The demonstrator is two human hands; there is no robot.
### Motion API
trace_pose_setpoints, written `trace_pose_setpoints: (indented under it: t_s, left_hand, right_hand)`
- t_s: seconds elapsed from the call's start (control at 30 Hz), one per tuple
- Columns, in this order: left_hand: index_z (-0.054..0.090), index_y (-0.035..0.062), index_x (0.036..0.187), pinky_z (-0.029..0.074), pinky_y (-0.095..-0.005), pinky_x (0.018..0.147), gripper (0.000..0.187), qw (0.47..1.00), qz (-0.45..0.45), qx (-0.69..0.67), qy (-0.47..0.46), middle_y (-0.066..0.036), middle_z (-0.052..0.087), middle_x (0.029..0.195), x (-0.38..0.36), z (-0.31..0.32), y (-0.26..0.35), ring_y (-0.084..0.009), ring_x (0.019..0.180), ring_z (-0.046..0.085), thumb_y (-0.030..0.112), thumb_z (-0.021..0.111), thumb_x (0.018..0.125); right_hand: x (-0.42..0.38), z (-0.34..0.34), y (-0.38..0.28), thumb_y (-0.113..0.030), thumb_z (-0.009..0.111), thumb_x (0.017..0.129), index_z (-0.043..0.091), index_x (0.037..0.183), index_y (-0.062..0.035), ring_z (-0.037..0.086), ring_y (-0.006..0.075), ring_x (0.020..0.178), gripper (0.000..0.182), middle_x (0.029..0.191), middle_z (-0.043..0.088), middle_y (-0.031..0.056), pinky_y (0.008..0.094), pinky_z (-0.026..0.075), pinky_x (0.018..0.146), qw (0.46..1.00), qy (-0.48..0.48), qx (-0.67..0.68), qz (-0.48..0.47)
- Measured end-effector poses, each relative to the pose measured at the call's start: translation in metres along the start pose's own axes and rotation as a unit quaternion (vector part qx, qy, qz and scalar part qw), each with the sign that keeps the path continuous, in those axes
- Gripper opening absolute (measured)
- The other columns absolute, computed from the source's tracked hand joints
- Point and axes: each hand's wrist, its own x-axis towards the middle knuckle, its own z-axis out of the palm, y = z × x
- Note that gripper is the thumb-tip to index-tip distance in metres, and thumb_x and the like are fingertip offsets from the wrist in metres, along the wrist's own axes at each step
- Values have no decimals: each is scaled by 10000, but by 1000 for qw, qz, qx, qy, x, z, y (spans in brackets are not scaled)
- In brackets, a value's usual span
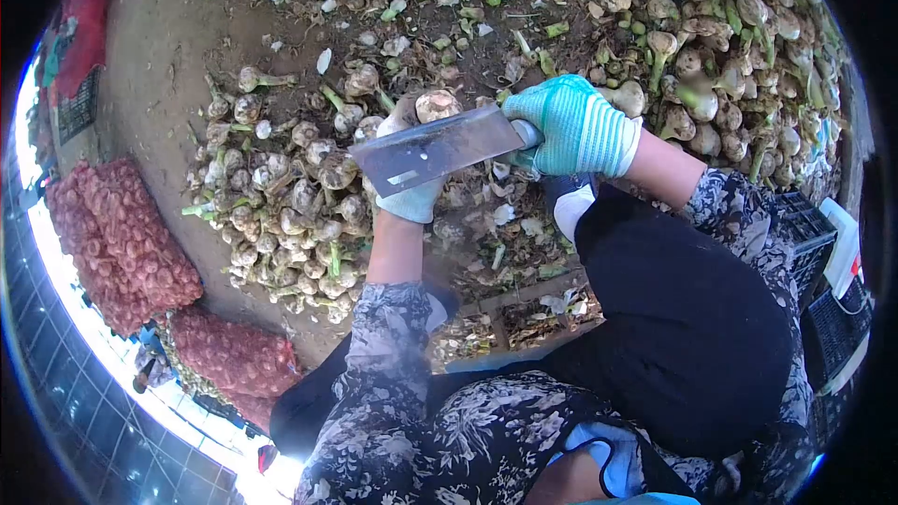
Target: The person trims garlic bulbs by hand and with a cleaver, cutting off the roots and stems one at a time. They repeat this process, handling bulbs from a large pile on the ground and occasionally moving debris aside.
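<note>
My right hand [568, 123], in a green and white striped glove, is closed round the handle of a broad cleaver [440, 150]. The blade points left and lies across the view in front of my left hand [409, 189], whose glove is pale. A garlic bulb [438, 106] shows just above the blade, at the fingers of my left hand, which are curled round it. The blade hides most of that hand. Beside my left hand is a heap of garlic bulbs [301, 189] with short stems.
A larger garlic pile [711, 75] lies at the upper right. Peelings and cut stems litter the soil [154, 47]. Full red mesh sacks [122, 245] stand at the left. Black crates [803, 238] are at the right. My bent knee [692, 309] is below my right hand.
</note>
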Motion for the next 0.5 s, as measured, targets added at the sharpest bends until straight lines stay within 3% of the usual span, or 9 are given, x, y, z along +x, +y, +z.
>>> trace_pose_setpoints:
  t_s: [0.1, 0.2, 0.3, 0.37, 0.47, 0.5]
  left_hand:
    - [484, -38, 1076, 487, -251, 709, 359, 991, -38, -125, -17, -92, 592, 895, -2, 3, 10, -129, 793, 573, 8, 603, 741]
    - [469, -46, 1091, 491, -258, 738, 513, 975, 63, 215, -8, -78, 577, 905, -4, -3, 8, -125, 828, 567, 156, 711, 686]
    - [469, -42, 1089, 483, -261, 724, 512, 1000, -13, -17, 21, -78, 579, 895, -9, 4, 8, -125, 812, 563, 119, 714, 669]
    - [449, -34, 1112, 483, -262, 724, 540, 996, -53, -72, 3, -78, 579, 885, -6, 2, 10, -135, 805, 568, 72, 717, 655]
    - [455, -30, 1100, 490, -252, 727, 529, 999, 29, 42, -8, -68, 581, 879, -5, -2, 6, -137, 815, 573, 47, 718, 648]
    - [463, -36, 1087, 492, -254, 717, 496, 997, -10, -74, -2, -79, 585, 883, -9, -2, 4, -135, 809, 576, 33, 695, 654]
  right_hand:
    - [-1, 2, 2, -161, 695, 545, 577, 804, -52, 581, 325, 688, 305, 712, 582, 126, 382, 466, 605, 1000, -2, -8, -16]
    - [-4, 2, -6, -154, 690, 536, 572, 788, -53, 581, 321, 681, 296, 702, 577, 125, 383, 464, 599, 1000, 5, -23, -20]
    - [-6, -4, -13, -224, 678, 589, 588, 799, -83, 596, 306, 701, 269, 726, 599, 115, 383, 471, 630, 1000, -2, -11, -2]
    - [-6, -3, -13, -256, 666, 614, 599, 791, -94, 602, 302, 708, 249, 733, 607, 120, 385, 475, 642, 1000, -10, -9, 11]
    - [-6, -2, -12, -247, 654, 617, 596, 820, -97, 603, 302, 698, 258, 725, 607, 119, 384, 477, 645, 999, -33, -33, 21]
    - [-6, -2, -12, -246, 650, 617, 594, 833, -98, 604, 302, 698, 268, 730, 608, 121, 386, 478, 645, 997, -44, -50, 36]
